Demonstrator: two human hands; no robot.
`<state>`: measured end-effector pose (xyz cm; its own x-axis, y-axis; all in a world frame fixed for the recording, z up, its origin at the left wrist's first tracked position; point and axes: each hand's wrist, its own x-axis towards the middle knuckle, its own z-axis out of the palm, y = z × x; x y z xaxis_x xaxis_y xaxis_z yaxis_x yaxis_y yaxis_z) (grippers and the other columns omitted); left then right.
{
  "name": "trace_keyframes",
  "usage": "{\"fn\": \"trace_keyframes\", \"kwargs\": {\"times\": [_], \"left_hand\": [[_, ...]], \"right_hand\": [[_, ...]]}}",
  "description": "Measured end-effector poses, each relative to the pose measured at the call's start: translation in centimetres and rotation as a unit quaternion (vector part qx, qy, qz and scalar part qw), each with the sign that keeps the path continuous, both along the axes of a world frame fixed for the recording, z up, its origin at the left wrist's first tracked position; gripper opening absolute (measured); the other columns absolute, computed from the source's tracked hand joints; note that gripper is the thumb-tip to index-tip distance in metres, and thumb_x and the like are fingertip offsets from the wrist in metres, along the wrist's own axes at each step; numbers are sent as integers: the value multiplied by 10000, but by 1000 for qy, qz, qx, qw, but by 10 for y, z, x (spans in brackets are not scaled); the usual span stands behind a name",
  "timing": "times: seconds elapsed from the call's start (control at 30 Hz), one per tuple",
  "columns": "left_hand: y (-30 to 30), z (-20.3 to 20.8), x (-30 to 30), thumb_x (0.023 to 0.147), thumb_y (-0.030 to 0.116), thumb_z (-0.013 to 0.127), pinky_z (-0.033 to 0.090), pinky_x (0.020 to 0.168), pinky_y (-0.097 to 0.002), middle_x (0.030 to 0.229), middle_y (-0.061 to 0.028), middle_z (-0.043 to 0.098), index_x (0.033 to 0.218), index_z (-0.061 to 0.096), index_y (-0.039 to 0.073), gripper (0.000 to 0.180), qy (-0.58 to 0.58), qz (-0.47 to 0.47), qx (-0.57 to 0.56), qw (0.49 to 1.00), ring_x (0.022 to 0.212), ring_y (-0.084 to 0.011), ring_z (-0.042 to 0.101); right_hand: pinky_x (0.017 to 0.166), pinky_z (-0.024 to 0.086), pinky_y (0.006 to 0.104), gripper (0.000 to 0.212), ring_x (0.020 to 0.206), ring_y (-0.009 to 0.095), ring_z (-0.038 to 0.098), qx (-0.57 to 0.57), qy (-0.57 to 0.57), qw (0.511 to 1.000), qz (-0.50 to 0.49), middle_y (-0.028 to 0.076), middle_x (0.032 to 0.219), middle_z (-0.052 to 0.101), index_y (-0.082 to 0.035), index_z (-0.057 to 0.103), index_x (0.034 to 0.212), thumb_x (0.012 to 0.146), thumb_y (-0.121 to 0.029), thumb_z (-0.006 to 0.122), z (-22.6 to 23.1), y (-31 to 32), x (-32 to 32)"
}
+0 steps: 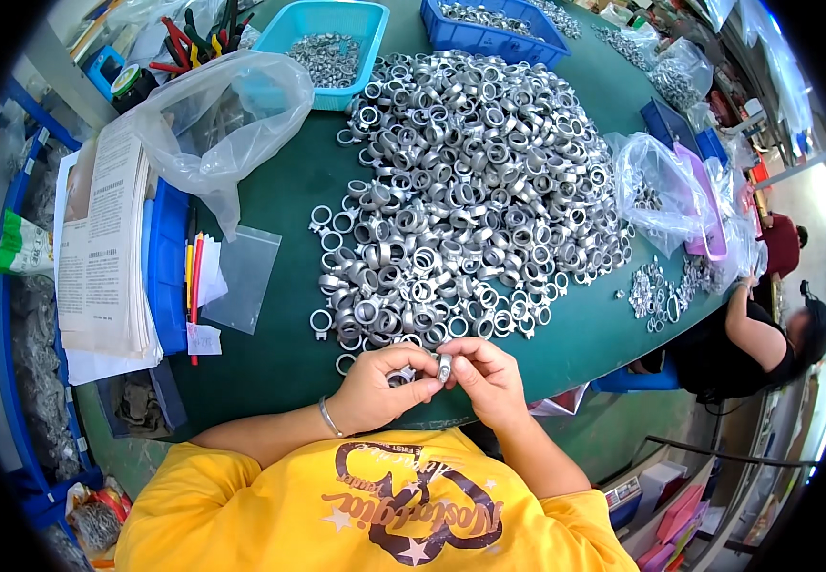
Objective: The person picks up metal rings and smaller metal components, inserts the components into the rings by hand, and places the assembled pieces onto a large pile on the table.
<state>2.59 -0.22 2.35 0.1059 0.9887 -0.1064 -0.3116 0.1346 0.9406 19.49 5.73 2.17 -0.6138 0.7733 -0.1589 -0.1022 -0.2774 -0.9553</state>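
Near the front edge of the table, both my hands are closed on one small silver metal ring [444, 368], held between the fingertips. My left hand [379, 386] pinches it from the left, and my right hand [489, 381] grips it from the right with thumb and fingers. The ring is seen nearly edge-on, and the fingers cover part of it. Just beyond my hands spreads a large heap of similar metal rings [479, 172], many with a small lug on the side. A few loose rings lie by my left hand.
A turquoise basket [381, 43] and a blue crate [551, 52] of metal parts stand behind the heap. At left are a plastic bag [170, 157], papers [108, 238], pencils [197, 286] and pliers [184, 43]. Another person [756, 334] sits at right beside smaller ring piles [661, 296].
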Motion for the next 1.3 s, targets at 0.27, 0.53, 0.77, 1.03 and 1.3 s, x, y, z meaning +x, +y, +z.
{"fn": "trace_keyframes", "kwargs": {"times": [0.27, 0.53, 0.77, 1.03, 1.3], "left_hand": [[3, 9, 1, 826, 47, 566, 350, 402, -188, 713, -70, 578, 986, 567, 2, 166, -68, -12, -182, 981, 482, -76, 471], [7, 7, 3, 849, 55, 542, 358, 403, -186, 728, -85, 560, 965, 550, -2, 129, -204, -11, -192, 960, 560, -91, 488], [4, -3, -2, 859, 71, 510, 368, 419, -209, 797, -105, 556, 930, 536, 23, 90, -275, -11, -201, 940, 674, -156, 533], [4, -6, -5, 858, 67, 514, 372, 416, -207, 831, -105, 551, 909, 538, 28, 68, -302, -22, -192, 933, 690, -158, 542], [5, -2, 0, 855, 79, 543, 345, 409, -199, 734, -84, 557, 902, 538, 35, 65, -235, -15, -168, 957, 565, -105, 491]], "right_hand": [[564, 489, 225, 150, 685, 115, 602, -49, -29, 998, -14, 62, 790, 611, 14, 569, 952, 817, -35, 611, 7, 27, 12], [636, 521, 272, 179, 715, 193, 608, 76, 105, 888, -442, 124, 861, 601, 34, 502, 1007, 869, -75, 535, 46, 210, 107], [585, 492, 243, 190, 766, 155, 605, 108, -96, 943, -299, 108, 882, 622, 28, 553, 1009, 844, -66, 543, 27, 172, 85], [711, 472, 394, 102, 798, 306, 579, 442, -462, 766, -65, 124, 821, 611, -32, 616, 810, 748, -111, 593, 12, 74, 7], [519, 451, 197, 98, 621, 79, 593, 1, -198, 977, -79, 27, 735, 625, 4, 603, 873, 777, -13, 611, 24, 57, 5]]}}
